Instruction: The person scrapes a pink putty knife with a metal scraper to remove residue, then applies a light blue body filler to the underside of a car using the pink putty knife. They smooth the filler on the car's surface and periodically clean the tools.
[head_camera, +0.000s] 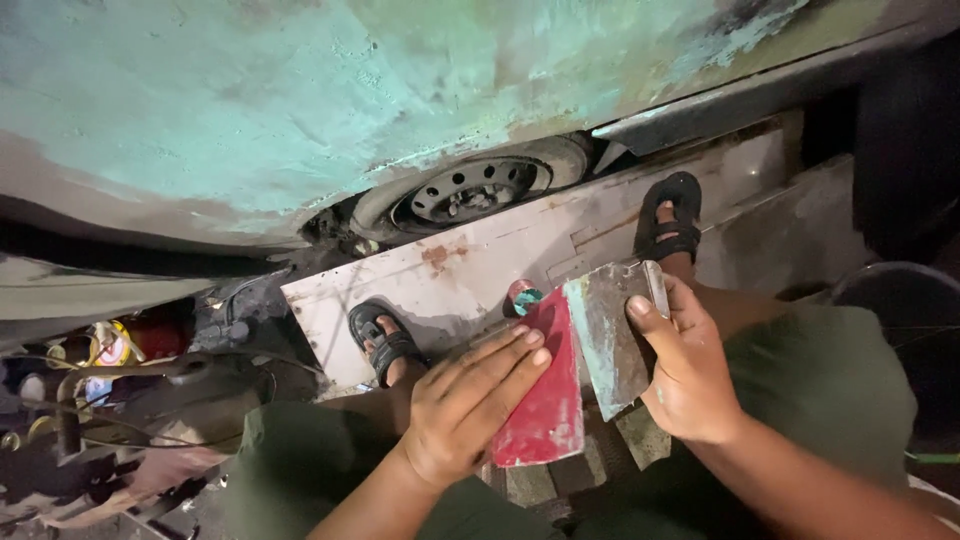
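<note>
We have two flat tools in front of us, held just above our knees. The red spreader (545, 385) is a thin red sheet. Our left hand (470, 405) lies on top of it with the fingers stretched out flat, pressing on its left side. We cannot see if the thumb curls under it. It looks light and a bit bendy, like stiff plastic, so we think it is best held by the near edge, away from the far tip where a blob of blue-green putty (525, 296) sits. That tip looks sticky and messy.

Just to the right, touching the red one, is the metal scraper (612, 340). It is a flat grey blade smeared with blue-green paste. Our right hand (690, 375) grips its right edge, thumb on top and fingers wrapped behind. It looks stiff and thin, and a little heavier than the red sheet. The edges may be sharp, so the side where we hold it seems the safe place. The smeared face may be slippery.

Under the tools are our green trousers (820, 380) and two feet in black sandals, the left sandal (385, 345) and the right sandal (672, 215), standing on a dirty white board (470, 265). Far from us is a car body panel (300, 100) covered in patchy blue-green filler, with a car wheel (480, 188) below it. On the near left we see a jumble of wires and small cans (110, 345), too dark to tell apart.
</note>
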